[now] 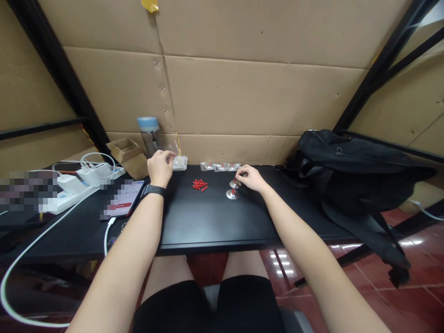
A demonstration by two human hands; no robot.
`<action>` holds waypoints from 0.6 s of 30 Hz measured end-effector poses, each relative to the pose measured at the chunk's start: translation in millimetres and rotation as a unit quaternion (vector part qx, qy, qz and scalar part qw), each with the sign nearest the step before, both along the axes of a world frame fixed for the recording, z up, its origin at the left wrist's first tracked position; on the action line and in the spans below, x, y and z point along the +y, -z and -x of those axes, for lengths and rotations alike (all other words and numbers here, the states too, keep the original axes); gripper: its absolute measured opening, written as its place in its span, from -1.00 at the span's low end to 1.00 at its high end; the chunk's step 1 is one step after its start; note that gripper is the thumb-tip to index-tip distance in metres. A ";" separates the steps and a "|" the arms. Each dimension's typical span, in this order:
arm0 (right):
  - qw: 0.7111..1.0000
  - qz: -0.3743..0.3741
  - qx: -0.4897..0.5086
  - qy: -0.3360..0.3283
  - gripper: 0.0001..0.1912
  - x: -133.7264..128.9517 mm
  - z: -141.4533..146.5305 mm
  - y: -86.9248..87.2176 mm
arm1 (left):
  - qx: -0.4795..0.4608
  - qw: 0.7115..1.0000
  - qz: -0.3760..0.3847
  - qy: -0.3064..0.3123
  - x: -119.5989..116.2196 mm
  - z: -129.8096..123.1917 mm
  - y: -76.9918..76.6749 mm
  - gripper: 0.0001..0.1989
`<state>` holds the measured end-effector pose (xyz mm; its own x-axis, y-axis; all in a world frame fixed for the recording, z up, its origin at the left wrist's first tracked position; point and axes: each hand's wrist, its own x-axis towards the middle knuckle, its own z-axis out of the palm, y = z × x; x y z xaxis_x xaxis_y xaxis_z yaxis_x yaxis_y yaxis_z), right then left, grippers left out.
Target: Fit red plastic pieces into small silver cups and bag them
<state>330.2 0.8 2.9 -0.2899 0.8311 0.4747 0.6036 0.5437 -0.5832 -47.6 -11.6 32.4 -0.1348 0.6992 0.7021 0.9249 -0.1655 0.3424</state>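
Observation:
My left hand [160, 167], a dark band at its wrist, is closed in a pinch at the back of the table. A faint clear plastic bag [172, 142] seems to rise from its fingertips. Close by lies a pile of clear plastic packets [180, 163]. With my right hand [250, 178] I pinch the red top of a small silver dome-shaped disc [235, 184]; my fingers partly cover it. A second silver disc [232, 194] with a red top sits just in front. Several small red pieces [199, 185] form a loose heap between my hands.
Bagged silver discs [221, 167] lie along the cardboard wall. On the left are a phone [125, 198], a power strip [69, 198] with cables, an open cardboard box [130, 157] and a blue-lidded bottle [149, 134]. A black bag [347, 171] stands right, its strap hanging over the edge.

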 end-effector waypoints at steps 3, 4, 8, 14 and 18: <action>1.000 0.000 -0.017 0.002 -0.94 -1.2 -0.3 -2.3 | 0.003 0.998 -0.047 0.045 -6.6 -20.5 -6.9 -0.67; 1.000 0.001 -0.027 0.000 -0.92 -1.7 -0.5 -2.9 | 0.023 0.996 -0.052 0.070 -8.8 -32.0 -7.9 -0.66; 0.996 0.013 -0.086 -0.020 -0.80 -2.3 -2.5 -3.1 | 0.159 0.970 -0.002 0.183 -14.8 -92.2 5.0 -0.63; 0.990 0.006 -0.133 -0.048 -0.76 -0.3 -6.1 0.7 | 0.298 0.899 0.050 0.316 -18.8 -145.5 43.1 -0.54; 0.986 -0.010 -0.150 -0.076 -0.73 -1.7 -4.6 -0.5 | 0.276 0.904 0.041 0.323 -31.5 -143.8 37.7 -0.58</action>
